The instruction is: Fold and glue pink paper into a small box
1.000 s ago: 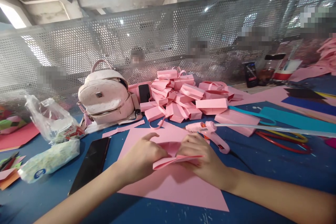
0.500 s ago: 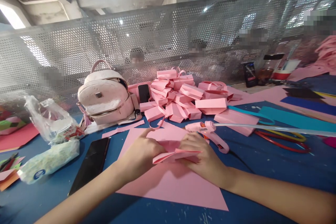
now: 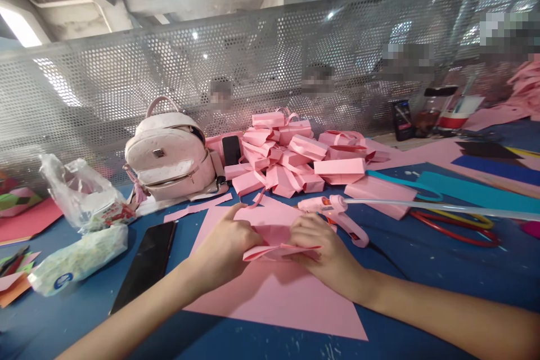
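Note:
Between my hands is a folded pink paper piece [image 3: 276, 251], held above a flat pink sheet [image 3: 291, 304] on the blue table. My left hand [image 3: 230, 244] grips its left end, with the index finger stuck out and the others curled. The fingers of my right hand [image 3: 323, 244] are closed on its right end. Just beyond my right hand lies a pink hot glue gun [image 3: 333, 211] with a long clear glue stick in its back. Behind both hands rises a heap of folded pink paper pieces [image 3: 291, 152].
A white backpack [image 3: 169, 154] stands at the back left. A black phone [image 3: 145, 264], a tissue pack [image 3: 80, 259] and a clear plastic bag [image 3: 76, 191] lie to the left. Teal paper [image 3: 476, 194] and red and yellow loops [image 3: 459, 228] are on the right. Perforated metal [image 3: 261, 56] closes off the back.
The folded paper between my hands has shifted and tilted slightly, its near edges closer together. Both hands keep nearly the same place and grip.

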The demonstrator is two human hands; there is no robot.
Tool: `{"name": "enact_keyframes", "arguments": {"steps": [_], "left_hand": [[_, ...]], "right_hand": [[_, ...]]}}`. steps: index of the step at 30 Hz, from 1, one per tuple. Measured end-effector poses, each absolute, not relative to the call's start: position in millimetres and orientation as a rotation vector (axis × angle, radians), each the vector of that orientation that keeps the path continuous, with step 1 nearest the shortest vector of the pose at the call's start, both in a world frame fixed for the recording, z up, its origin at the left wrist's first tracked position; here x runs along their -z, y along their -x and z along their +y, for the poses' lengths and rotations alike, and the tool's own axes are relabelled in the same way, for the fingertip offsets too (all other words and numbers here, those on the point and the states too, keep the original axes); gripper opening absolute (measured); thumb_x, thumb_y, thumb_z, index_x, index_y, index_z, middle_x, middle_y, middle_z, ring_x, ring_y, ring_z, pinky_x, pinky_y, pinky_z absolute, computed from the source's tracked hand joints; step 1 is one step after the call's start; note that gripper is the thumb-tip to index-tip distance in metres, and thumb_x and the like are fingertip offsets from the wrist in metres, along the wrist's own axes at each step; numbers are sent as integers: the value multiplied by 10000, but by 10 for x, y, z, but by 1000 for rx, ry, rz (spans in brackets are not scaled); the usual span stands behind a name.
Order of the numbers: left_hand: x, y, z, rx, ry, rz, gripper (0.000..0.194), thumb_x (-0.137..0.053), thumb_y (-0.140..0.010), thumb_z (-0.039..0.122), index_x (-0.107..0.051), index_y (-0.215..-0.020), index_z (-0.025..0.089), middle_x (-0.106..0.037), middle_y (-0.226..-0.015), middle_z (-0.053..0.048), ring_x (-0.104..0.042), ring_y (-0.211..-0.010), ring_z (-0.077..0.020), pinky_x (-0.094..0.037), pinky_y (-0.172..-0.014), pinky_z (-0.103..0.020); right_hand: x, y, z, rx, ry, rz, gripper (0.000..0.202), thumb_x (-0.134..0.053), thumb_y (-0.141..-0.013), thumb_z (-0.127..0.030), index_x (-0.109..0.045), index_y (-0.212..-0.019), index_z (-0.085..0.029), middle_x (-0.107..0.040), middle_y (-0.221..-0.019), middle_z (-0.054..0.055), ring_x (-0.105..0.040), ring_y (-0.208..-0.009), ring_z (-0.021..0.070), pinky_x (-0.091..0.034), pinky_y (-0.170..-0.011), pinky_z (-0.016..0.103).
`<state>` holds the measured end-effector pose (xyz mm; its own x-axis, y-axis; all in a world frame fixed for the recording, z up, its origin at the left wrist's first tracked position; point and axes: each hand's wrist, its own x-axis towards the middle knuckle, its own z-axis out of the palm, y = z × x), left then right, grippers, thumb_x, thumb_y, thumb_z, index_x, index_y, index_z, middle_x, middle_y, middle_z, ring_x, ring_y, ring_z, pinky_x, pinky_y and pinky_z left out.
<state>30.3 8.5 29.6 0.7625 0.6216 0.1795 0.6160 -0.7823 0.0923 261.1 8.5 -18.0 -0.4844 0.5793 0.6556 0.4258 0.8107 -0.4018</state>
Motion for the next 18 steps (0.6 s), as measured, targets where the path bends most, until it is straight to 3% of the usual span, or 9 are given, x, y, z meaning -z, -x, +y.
{"name": "enact_keyframes", "arguments": {"steps": [11, 18], "left_hand": [[-346, -310, 65, -295, -2954, 1037, 264, -601, -787, -21, -727, -806, 210, -742, -716, 3, -677, -668, -181, -324, -1154, -509], [-333, -300, 69, -370, -2870, 1065, 128, -682, -903, 178, -735, -790, 204, -712, -668, 16, -654, -634, -150, -374, -1124, -476]], "right_hand": [[166, -2615, 83, -262, 715, -2116, 496, -473, -1009, -537, -635, -679, -203, -598, -652, 1, -502, -651, 172, -393, -704, 348], [187, -2621, 85, -185, 751, -2146, 300, -528, -998, -295, -631, -732, -204, -600, -708, 18, -533, -714, 197, -436, -732, 370]]}}
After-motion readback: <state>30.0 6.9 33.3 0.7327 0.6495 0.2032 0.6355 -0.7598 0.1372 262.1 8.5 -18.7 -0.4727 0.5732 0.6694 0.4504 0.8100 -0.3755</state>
